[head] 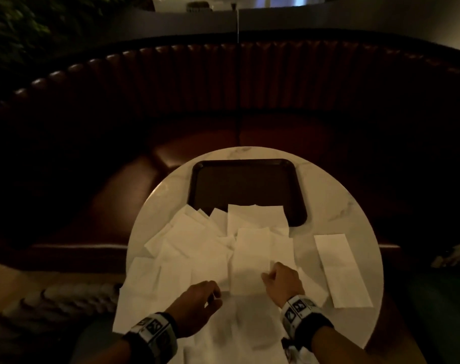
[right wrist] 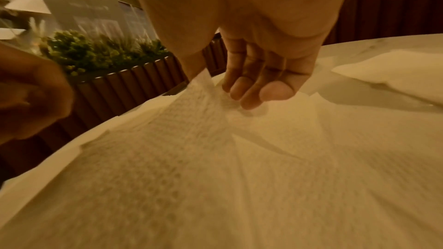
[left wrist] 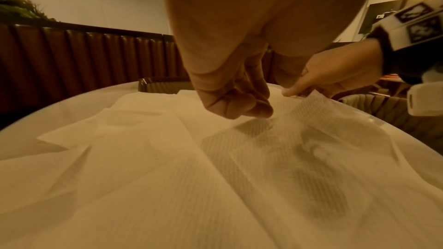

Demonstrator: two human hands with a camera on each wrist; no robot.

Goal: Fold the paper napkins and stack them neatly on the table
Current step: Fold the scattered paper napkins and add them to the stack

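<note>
Napkins (head: 197,248) lie strewn over a round marble table (head: 355,206), some overlapping a dark tray (head: 250,164); a brown booth (head: 171,82) curves behind. Right hand (head: 282,281) pinches one napkin's corner; left hand (head: 197,298) hovers curled, holding nothing.

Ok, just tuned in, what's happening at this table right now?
A person is folding paper napkins at a round table. The right hand pinches a corner of one napkin and lifts it; the left hand is curled over the loose pile. One folded napkin lies apart on the right, and a dark tray sits behind.
</note>
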